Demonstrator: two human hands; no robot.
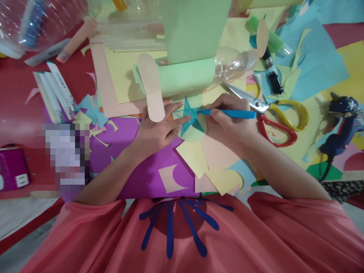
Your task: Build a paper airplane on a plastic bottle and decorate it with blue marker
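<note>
My right hand [227,117] is closed round a blue pen [239,113], its tip at a blue star [189,118] on a pale green paper circle [186,134]. With fingers spread, my left hand [160,129] lies by the star, fingertips touching the paper. A pale pink rounded paper strip [150,85] covers part of that hand. Just beyond lies a clear plastic bottle [234,66] wrapped in light green paper [186,77]. Scissors [263,110] with one yellow and one red handle rest beside my right hand.
Purple paper [113,151] and cut scraps spread over the red table [17,98]. Several white markers [54,93] lie at left. To the right are a black marker [272,74], a green marker [273,40] and a dark blue glue gun [339,129] with a cord.
</note>
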